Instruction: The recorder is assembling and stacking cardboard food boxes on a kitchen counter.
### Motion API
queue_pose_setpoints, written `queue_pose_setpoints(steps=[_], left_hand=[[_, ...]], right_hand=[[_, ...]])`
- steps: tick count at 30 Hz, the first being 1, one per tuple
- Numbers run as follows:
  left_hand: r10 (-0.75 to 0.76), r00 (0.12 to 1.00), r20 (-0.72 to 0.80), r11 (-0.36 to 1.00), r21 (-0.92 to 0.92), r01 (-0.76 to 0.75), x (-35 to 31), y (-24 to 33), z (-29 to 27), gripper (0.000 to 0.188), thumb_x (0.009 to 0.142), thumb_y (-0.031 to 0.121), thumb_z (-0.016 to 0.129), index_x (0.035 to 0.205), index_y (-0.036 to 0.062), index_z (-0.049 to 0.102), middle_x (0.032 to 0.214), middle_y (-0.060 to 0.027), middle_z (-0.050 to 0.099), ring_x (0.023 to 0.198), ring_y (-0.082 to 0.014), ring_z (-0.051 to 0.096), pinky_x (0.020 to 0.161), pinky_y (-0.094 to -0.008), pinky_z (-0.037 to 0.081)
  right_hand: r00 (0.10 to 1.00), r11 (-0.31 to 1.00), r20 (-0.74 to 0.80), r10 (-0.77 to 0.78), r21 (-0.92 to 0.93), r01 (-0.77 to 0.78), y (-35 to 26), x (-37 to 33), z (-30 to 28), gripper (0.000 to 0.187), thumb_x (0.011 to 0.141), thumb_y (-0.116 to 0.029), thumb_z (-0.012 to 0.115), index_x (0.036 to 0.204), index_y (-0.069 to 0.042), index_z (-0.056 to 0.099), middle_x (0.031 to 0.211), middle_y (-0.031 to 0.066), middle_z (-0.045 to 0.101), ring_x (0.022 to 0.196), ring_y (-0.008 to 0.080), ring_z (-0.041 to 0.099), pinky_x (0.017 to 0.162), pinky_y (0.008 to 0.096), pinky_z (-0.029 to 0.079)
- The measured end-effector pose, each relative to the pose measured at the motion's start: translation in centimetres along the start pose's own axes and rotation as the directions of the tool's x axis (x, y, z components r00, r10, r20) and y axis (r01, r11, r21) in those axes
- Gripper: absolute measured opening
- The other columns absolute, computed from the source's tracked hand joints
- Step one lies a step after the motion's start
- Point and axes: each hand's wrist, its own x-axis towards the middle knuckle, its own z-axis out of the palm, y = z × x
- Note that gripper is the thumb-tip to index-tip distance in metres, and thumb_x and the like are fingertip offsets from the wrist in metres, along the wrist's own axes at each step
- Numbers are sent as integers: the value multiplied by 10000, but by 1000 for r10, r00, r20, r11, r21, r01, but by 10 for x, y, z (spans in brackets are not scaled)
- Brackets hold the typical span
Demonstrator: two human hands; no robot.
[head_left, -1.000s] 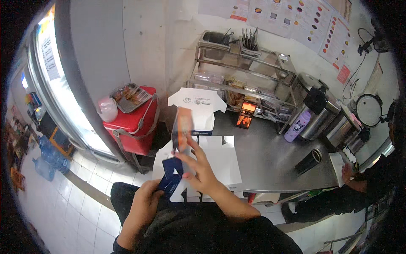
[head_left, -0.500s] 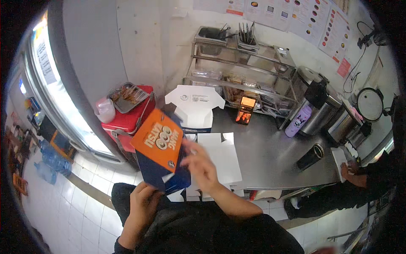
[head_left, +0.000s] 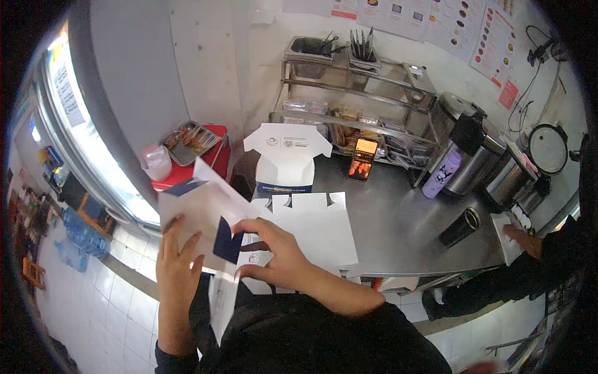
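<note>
Flipped now to show white, your box [head_left: 208, 232] seems mid-fold, left hand [head_left: 176, 283] spread against it, right hand [head_left: 281, 258] pinching its edge, and likely needs its walls squared next.

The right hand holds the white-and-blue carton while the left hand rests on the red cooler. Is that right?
Not quite: the head view shows the left hand on the carton too. The right hand does hold it.

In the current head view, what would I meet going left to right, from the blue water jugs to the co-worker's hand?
Blue water jugs, left hand, right hand, lit phone, purple bottle, co-worker's hand.
</note>
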Motion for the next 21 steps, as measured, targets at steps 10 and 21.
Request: queue_pose_setpoints(steps=[10, 21], left_hand=[[-433, 818, 379, -248, -923, 296, -39, 12, -18, 605, 874, 239, 707, 1359, -9, 444, 1339, -175, 530, 1199, -320, 553, 991, -424, 483], [-587, 806, -73, -1, -996, -91, -51, 20, 28, 432, 920, 62, 625, 1312, -30, 468, 1262, -174, 582, 1144, -323, 586, 1007, -458, 479]], right_hand=[[717, 546, 447, -536, -464, 698, -9, -1, 20, 478, 775, -230, 771, 1160, -75, 534, 1477, 202, 412, 1402, 422, 332, 1108, 552, 354], [892, 811, 19, -452, -408, 420, -13, -5, 28, 536, 793, -215, 769, 1267, -65, 569, 1407, 228, 469, 1215, 395, 540, 1014, 450, 449]])
